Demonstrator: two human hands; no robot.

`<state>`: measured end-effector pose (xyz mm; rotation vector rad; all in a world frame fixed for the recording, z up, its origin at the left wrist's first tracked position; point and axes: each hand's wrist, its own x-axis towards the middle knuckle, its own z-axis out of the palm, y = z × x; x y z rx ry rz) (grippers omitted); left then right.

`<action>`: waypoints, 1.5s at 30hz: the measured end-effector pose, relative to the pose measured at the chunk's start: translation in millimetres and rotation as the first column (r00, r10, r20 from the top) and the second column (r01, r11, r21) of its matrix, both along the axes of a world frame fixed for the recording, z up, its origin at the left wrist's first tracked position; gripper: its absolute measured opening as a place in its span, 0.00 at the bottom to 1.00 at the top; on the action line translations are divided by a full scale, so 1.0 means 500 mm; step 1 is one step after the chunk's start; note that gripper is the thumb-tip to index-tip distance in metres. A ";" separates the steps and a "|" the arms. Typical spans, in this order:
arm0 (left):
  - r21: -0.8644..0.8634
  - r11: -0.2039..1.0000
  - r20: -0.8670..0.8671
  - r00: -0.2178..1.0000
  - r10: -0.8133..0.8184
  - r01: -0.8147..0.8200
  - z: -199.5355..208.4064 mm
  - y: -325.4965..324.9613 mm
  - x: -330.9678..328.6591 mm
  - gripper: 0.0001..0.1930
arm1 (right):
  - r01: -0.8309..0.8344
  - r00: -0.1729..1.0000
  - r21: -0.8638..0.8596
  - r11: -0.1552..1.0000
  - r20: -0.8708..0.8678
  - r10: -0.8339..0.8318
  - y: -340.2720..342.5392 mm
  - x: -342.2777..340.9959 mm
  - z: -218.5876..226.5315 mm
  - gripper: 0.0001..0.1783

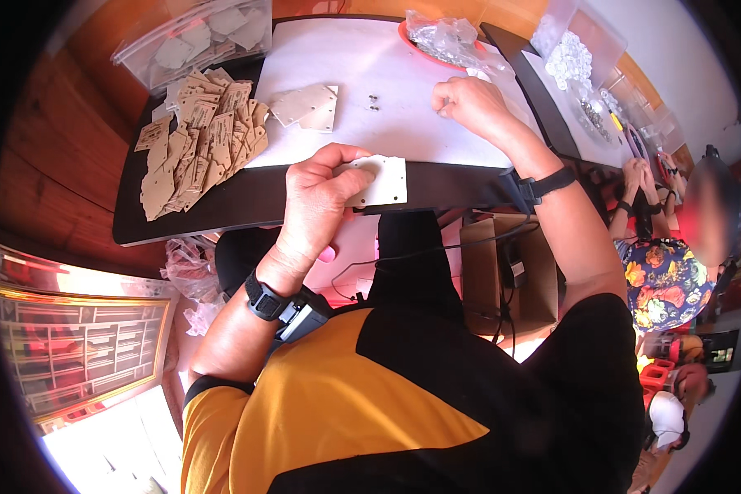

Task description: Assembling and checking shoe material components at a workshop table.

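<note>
My left hand (317, 185) grips a flat white plate (384, 183) with small dark holes, thumb on top, just in front of the table's near edge. My right hand (473, 103) is closed over the right part of the white table covering, close to a red tray (410, 43). Its fingers are curled together, and whatever they may hold is hidden. Between the hands, a few tiny metal parts (374, 103) sit on the covering. Left of those, several more white plates (307, 107) overlap one another.
A heap of tan plates (210, 136) covers the table's left end, before a clear plastic bin (193, 49) of pale plates. A clear bag (449, 37) lies in the red tray. Below the table stands a cardboard box (482, 272). Another person's hands (638, 177) are at the right-hand table.
</note>
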<state>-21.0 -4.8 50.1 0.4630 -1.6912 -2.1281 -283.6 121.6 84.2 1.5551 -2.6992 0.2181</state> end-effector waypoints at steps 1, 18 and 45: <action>0.003 1.000 0.000 1.000 0.000 0.000 -0.003 -0.002 -0.002 0.10 | -0.032 0.999 -0.021 0.999 -0.031 0.032 0.001 0.002 -0.001 0.05; -0.053 0.998 0.083 0.996 0.044 -0.040 0.004 0.004 -0.008 0.13 | -0.121 0.980 -0.015 0.993 -0.160 0.117 0.005 0.016 -0.014 0.03; -0.135 0.982 0.132 0.980 0.152 -0.134 -0.011 0.003 -0.011 0.14 | 0.252 0.947 0.071 0.965 0.189 -0.261 -0.020 0.045 -0.020 0.11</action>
